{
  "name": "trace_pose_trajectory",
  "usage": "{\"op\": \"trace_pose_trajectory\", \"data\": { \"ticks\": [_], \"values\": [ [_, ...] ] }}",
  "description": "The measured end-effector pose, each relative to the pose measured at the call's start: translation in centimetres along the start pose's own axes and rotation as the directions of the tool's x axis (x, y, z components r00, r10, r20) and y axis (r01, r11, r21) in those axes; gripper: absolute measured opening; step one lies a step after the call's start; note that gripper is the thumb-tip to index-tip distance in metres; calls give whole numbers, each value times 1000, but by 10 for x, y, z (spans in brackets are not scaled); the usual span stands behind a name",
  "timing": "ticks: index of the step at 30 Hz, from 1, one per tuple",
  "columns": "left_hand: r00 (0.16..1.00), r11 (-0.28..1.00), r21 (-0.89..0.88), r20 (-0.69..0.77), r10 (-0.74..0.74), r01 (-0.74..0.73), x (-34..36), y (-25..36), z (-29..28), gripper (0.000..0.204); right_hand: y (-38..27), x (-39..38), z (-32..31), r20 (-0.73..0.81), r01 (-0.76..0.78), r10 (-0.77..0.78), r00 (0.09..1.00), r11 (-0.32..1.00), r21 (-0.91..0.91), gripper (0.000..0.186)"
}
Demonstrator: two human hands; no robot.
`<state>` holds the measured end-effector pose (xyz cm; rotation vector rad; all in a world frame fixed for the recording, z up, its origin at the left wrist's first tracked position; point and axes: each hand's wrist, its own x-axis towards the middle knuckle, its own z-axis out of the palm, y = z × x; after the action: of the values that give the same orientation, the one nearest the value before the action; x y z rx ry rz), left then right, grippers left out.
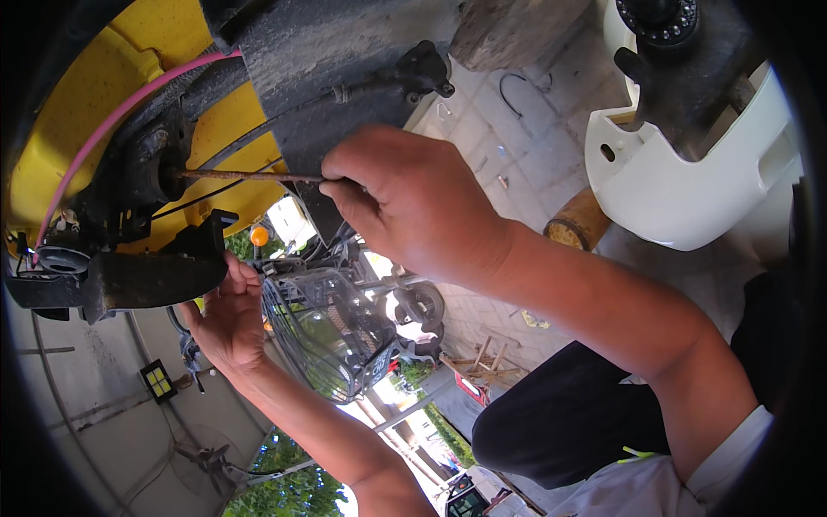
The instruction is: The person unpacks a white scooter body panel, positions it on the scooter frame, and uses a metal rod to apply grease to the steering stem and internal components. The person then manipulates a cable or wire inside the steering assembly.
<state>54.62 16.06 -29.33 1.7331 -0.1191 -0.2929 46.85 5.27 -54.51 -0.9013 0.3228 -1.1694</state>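
Note:
My right hand (413, 202) pinches the end of a thin, rusty metal rod (245, 176) between thumb and fingers. The rod's other end runs into the mouth of a dark round tube (172, 175) beneath a yellow body panel (52, 155). Lower down, my left hand (228, 320) is curled at the edge of a black plastic part (155, 280), its fingertips partly hidden behind it. A pink hose (112, 121) curves over the yellow panel. Close to the rod pass black cables (237, 142), one reaching a black lever-like fitting (422, 69).
At the right is a white plastic shell (689, 202) around a dark column with a ball bearing (659, 19). A cut log (577, 221) lies on the paved floor (482, 142) beside it. Beyond my left arm are a wire basket (327, 332), a wheel (419, 303) and a fan (211, 457).

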Motion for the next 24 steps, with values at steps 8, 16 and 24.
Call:
{"op": "trace_pose_trajectory", "data": {
  "ticks": [8,16,24],
  "values": [
    [1000,1000,12,22,-4,4,1,1,-5,48,0,14,-4,-48,69,-77,996,987,-146,16],
    [1000,1000,-10,-12,5,-5,0,-1,0,47,-1,14,-4,-43,100,-104,994,991,-93,16],
    [1000,1000,10,-17,20,-20,0,-2,0,49,-7,30,0,-27,134,-139,990,980,-146,16]
  ]
}}
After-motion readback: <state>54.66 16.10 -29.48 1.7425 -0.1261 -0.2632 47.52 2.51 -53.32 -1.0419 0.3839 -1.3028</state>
